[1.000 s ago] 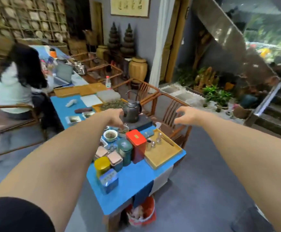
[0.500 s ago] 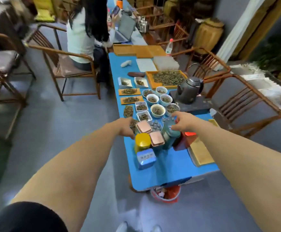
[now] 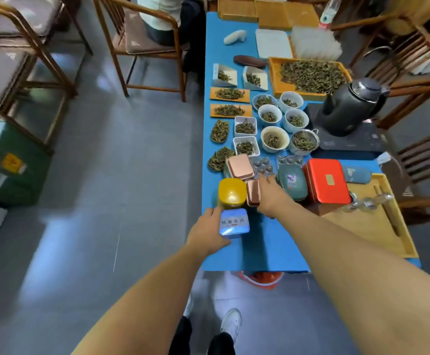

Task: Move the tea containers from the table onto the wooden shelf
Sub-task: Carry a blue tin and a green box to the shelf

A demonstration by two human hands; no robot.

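Nothing appears to have reached the wooden shelf, which is out of view; every tea container in sight sits on the blue bench (image 3: 273, 249). The landmark is the yellow-lidded tin (image 3: 232, 192). Just in front of it stands the blue tin (image 3: 234, 223), which the left hand (image 3: 207, 233) wraps from the side. Beside it, the right hand (image 3: 270, 198) touches a copper-lidded tin (image 3: 253, 192); whether that grip has closed, I cannot tell. Further right lie a teal tin (image 3: 292, 181) and a red tin (image 3: 326, 180), glossy and closed.
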